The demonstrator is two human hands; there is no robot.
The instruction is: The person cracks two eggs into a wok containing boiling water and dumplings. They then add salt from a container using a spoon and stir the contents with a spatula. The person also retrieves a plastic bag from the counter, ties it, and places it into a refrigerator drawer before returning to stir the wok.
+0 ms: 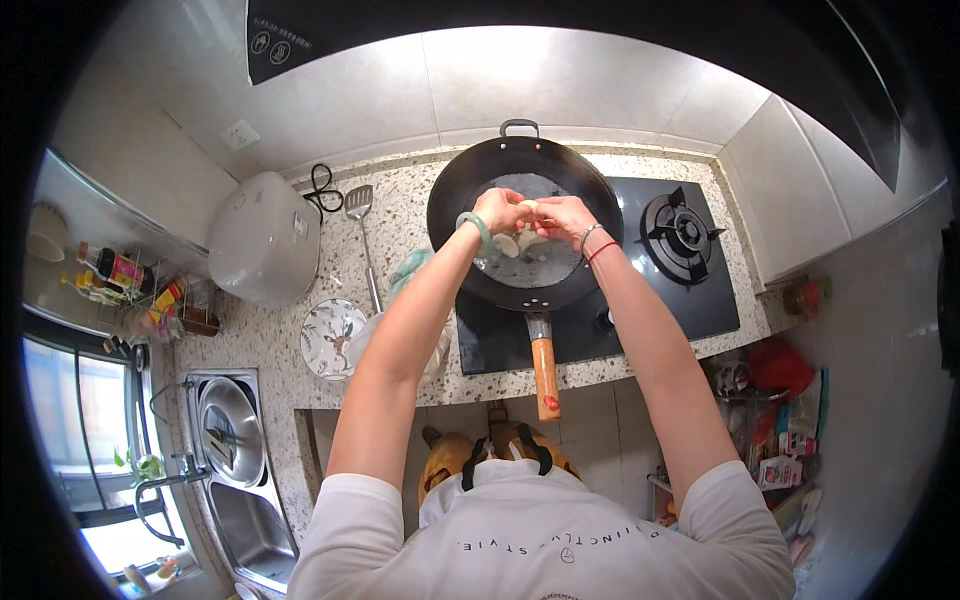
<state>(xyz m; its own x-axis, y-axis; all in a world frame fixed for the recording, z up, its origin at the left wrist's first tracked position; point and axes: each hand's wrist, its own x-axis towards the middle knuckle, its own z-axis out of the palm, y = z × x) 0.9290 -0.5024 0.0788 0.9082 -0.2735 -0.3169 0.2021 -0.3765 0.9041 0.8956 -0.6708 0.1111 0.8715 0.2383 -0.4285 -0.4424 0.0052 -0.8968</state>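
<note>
Both hands meet above a large dark wok [455, 180] on the gas stove. My left hand [500, 211], with a pale green bangle at the wrist, is closed, its fingertips pinching a small pale piece of food [528, 206]. From the other side, my right hand [564, 218] pinches at the same piece; its exact kind is unclear. Below them, clear liquid [530, 268] covers the wok's bottom, with several pale pieces [507, 246] in it, partly hidden by my fingers. The wok's wooden handle [545, 378] points toward me.
Right of the wok is a bare burner [682, 230]. Left on the counter lie a slotted spatula [363, 225], a patterned plate [328, 338], a green cloth [408, 268] and a white rounded appliance [263, 240]. A sink [245, 520] is at lower left; a dark range hood [640, 45] hangs overhead.
</note>
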